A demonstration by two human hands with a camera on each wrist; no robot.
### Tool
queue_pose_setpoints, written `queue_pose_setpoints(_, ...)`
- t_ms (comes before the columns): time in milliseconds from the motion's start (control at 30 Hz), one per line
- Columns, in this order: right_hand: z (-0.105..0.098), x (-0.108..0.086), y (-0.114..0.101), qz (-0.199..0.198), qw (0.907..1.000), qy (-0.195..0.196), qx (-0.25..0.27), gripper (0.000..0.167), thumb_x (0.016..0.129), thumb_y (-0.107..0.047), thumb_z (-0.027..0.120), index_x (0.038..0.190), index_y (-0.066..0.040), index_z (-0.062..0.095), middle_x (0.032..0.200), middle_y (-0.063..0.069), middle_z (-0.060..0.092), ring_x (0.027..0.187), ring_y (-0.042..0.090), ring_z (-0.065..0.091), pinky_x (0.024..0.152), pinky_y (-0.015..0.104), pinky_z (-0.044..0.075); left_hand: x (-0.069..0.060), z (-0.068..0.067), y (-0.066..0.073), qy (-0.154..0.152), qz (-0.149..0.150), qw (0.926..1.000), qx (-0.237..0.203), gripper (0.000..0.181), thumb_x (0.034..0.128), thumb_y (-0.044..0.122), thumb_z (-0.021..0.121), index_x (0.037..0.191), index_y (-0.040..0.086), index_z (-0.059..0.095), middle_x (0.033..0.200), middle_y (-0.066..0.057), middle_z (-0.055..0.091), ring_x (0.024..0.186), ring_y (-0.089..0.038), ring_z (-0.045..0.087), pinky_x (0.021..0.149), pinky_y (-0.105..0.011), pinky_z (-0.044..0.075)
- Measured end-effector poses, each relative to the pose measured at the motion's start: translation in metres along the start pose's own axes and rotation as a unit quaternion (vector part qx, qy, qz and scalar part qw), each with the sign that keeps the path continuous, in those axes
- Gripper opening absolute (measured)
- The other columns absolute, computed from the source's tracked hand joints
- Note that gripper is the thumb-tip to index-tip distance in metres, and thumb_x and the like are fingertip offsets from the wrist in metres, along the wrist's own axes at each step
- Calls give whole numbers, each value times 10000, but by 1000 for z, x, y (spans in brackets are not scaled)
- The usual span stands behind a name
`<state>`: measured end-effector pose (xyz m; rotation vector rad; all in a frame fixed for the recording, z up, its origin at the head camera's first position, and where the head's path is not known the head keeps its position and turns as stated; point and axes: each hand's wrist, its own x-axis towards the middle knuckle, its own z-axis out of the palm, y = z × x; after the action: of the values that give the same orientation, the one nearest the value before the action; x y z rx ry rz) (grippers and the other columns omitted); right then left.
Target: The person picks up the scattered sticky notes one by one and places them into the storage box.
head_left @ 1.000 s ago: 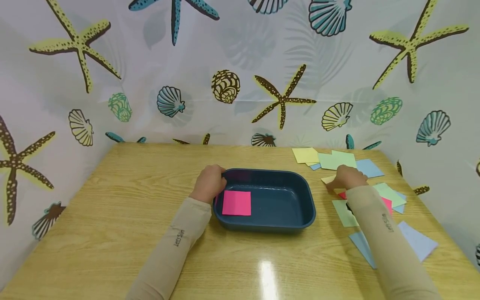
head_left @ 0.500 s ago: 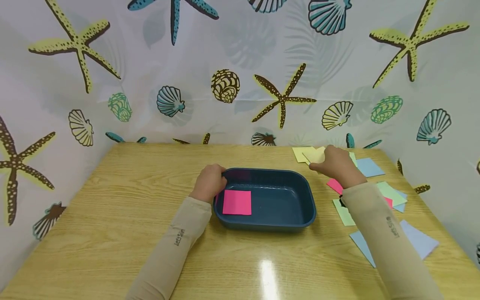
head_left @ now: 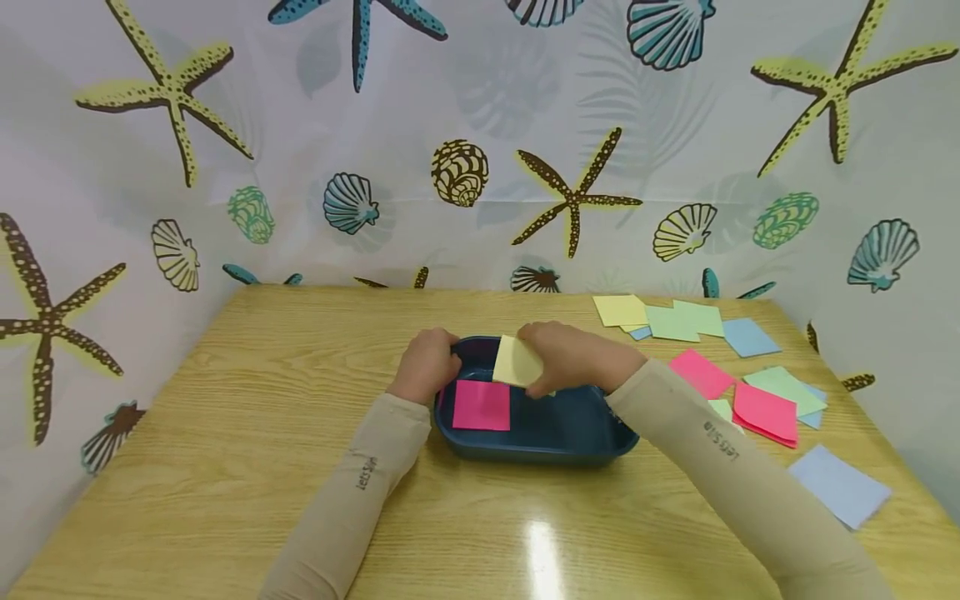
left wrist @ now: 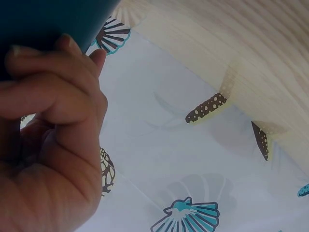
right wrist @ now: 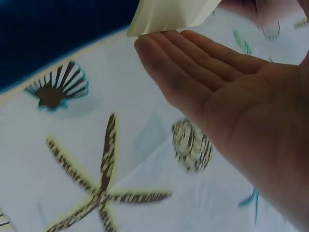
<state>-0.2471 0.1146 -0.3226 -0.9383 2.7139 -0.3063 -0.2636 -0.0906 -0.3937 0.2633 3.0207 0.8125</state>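
A dark blue tray (head_left: 525,455) sits at the middle of the table, with a pink note (head_left: 482,406) lying in its left part. My left hand (head_left: 426,365) grips the tray's left rim; in the left wrist view that hand (left wrist: 58,130) has its fingers curled at the tray's edge. Over the tray, my right hand (head_left: 573,357) pinches a pale yellow note (head_left: 516,363). The right wrist view shows the yellow note (right wrist: 169,14) at the fingertips of my right hand (right wrist: 222,92), with the dark tray (right wrist: 58,34) beyond.
To the right on the wooden table (head_left: 247,433) lie yellow notes (head_left: 619,310), green notes (head_left: 697,318), a blue note (head_left: 751,337), pink notes (head_left: 765,412) and a lavender note (head_left: 840,485). A patterned cloth (head_left: 405,100) hangs behind the table.
My right hand has moved left from the loose notes to above the tray, carrying the yellow note. The left hand has kept its grip on the rim.
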Motion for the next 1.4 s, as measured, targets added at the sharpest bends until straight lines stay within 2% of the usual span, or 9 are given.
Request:
queue_pose_setpoints(100,13,15,-13,-76,9987,-409,-299,549,725,-210,812,1139,34,548,905,75,577,791,195,531,691,304,470,0,0,1,-68,-8,10000,-29,329,871,23,593,1189,-16,670,1138,-172,671,999,-266,647,827,-392,524)
queue_pose_setpoints(233,30,30,-24,-13,9938,-880,-674,613,750,-250,815,1211,38,531,961,75,578,843,199,524,760,330,476,-1,2,2,-161,-3,9998,-77,332,876,25,600,1199,-11,665,1141,-166,670,962,-255,651,804,-384,528)
queue_pose_setpoints(400,47,41,-29,-48,9881,-1196,-967,601,758,-237,810,1227,33,551,1071,111,600,930,222,545,857,356,471,-1,5,4,-174,33,9998,-58,331,876,15,600,1199,-10,665,1147,-161,669,885,-230,643,775,-368,529)
queue_pose_setpoints(600,54,44,-29,-85,9874,-1208,-1018,567,768,-240,805,1211,19,566,1105,122,603,971,236,562,873,361,467,-1,6,4,-133,164,9998,-66,313,879,-2,599,1183,-13,673,1128,-170,675,834,-231,646,756,-364,529)
queue_pose_setpoints(767,56,47,-29,-190,9862,-1209,-1118,600,776,-260,802,1238,30,554,1139,141,596,1003,250,573,886,362,469,-1,5,4,-81,166,9998,-28,308,883,0,602,1182,-15,673,1126,-173,675,865,-247,660,760,-367,533)
queue_pose_setpoints(1200,61,53,-31,-180,9898,-1006,-989,705,661,-276,893,1218,27,585,1105,137,565,964,243,578,885,349,479,0,2,2,-141,50,9999,49,330,888,11,594,1212,-3,659,1136,-167,672,849,-245,652,733,-353,525)
queue_pose_setpoints(1400,61,56,-33,-204,9885,-990,-1129,733,658,-307,892,1232,21,574,1127,137,565,993,240,576,905,340,471,-1,-2,0,-135,51,9999,32,330,893,21,594,1216,-10,653,1138,-175,670,848,-248,651,736,-359,526)
